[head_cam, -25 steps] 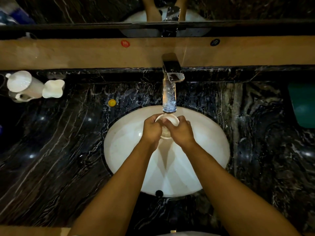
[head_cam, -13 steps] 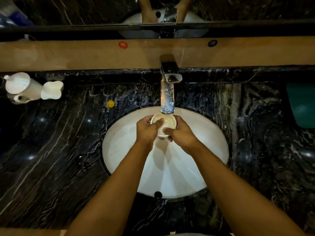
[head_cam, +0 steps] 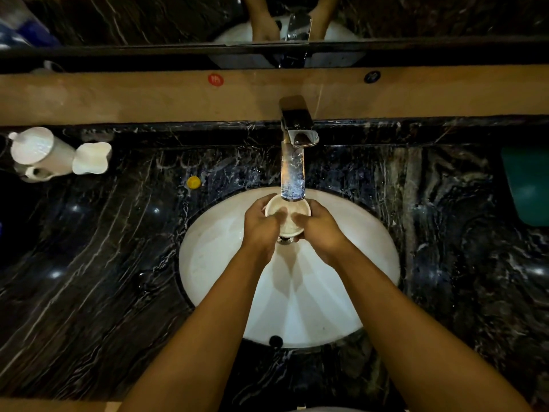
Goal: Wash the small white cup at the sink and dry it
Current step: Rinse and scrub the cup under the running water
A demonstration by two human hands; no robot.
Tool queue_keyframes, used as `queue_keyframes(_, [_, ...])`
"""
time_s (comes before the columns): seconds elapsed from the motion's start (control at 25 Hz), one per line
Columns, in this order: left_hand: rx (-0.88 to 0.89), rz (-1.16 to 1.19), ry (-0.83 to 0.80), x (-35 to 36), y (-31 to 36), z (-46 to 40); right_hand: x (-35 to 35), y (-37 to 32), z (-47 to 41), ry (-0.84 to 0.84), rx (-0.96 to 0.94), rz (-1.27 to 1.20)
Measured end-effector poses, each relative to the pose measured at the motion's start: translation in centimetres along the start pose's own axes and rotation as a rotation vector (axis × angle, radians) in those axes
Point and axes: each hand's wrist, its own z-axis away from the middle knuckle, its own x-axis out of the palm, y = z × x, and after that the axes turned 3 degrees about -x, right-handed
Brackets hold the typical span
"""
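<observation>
A dark veined marble counter (head_cam: 89, 292) is spreading across the whole view, and an oval white sink (head_cam: 214, 263) is sitting sunk into its middle, nearer the front edge. A chrome tap (head_cam: 294, 150) is reaching out from the counter's back edge over the sink's far rim. At the back left corner a white jug (head_cam: 38, 150) is lying beside a small white holder (head_cam: 90, 158), and a green object (head_cam: 528, 185) is showing at the right edge. The left hand (head_cam: 260, 227) and right hand (head_cam: 322, 230) are both curling round the small white cup (head_cam: 287, 217), clamping it from either side over the sink's far half, its open mouth facing up directly below the spout. A yellow cap (head_cam: 193, 182) is lying just beyond the sink's back left rim
</observation>
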Motion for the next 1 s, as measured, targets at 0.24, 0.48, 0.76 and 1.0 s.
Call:
queue_keyframes(0.24, [-0.016,-0.02,0.076,1.1,0.7,-0.4,0.9,0.8,0.1,0.085,-0.021,-0.045])
queue_keyframes(0.48, [-0.06,0.083,-0.208,0.5,-0.1,0.7,-0.2,0.8,-0.4,0.284,0.038,0.023])
queue_keyframes(0.76, [-0.001,-0.067,-0.031,-1.0,-1.5,0.4,-0.1,1.2,0.3,0.027,0.022,0.012])
queue_keyframes(1.0, [0.019,-0.04,-0.113,-0.6,-1.9,0.9,-0.5,1.5,-0.2,0.2,-0.028,0.077])
